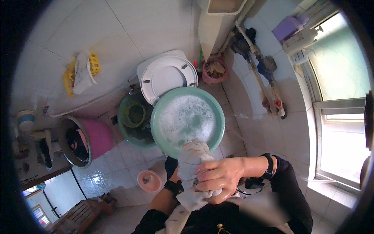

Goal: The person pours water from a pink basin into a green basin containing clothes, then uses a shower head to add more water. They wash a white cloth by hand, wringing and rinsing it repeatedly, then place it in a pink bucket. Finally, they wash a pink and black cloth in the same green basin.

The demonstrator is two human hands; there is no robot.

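A wet, pale grey-white cloth [189, 156] hangs bunched in front of my chest, over the near rim of a green basin [220, 130]. My right hand [220, 177] is closed round its middle, with the fingers curled over the folds. Behind the cloth my left hand is mostly hidden; only the wrist [176, 186] with a dark band shows, and its fingers are out of sight. Part of the cloth trails down toward my lap. White suds [189, 117] float on the water in the basin.
A white toilet seat [165, 62] stands behind the basin. To the left are a dark green tub [126, 134], a pink bucket [99, 136] with dark things inside, and a pink container [149, 181]. Pipes with red valve handles [278, 103] run along the right wall beside a window [341, 136].
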